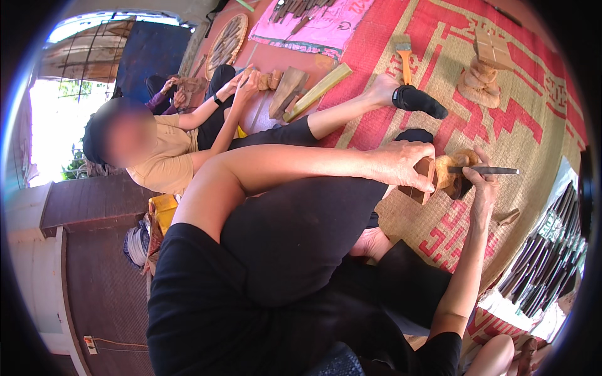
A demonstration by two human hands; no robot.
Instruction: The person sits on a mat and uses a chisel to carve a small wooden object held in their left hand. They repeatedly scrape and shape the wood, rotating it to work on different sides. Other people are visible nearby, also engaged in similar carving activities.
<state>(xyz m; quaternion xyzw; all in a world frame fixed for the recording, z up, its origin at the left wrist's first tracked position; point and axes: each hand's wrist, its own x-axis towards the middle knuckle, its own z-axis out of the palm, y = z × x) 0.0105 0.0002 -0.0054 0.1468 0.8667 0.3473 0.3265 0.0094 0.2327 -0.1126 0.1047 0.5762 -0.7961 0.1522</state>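
Observation:
My left hand (411, 164) is wrapped round the square base of a small wooden carving (444, 170), which lies on its side above the mat. In my right hand (483, 187) is a slim dark carving chisel (505, 170), gripped between thumb and fingers. Its tip points left and meets the carved, rounded part of the wood; the exact contact is too small to make out. A second wooden carving (480, 86) stands farther off on the mat, its square block uppermost.
A red-and-straw woven mat (527, 150) covers the floor. An orange-handled brush (406, 61) lies ahead, near a co-worker's foot. Many chisels (544, 250) lie in rows at right; more tools rest on a pink cloth (338, 31). At left, a co-worker (169, 135) handles wood beside wooden blocks (287, 93).

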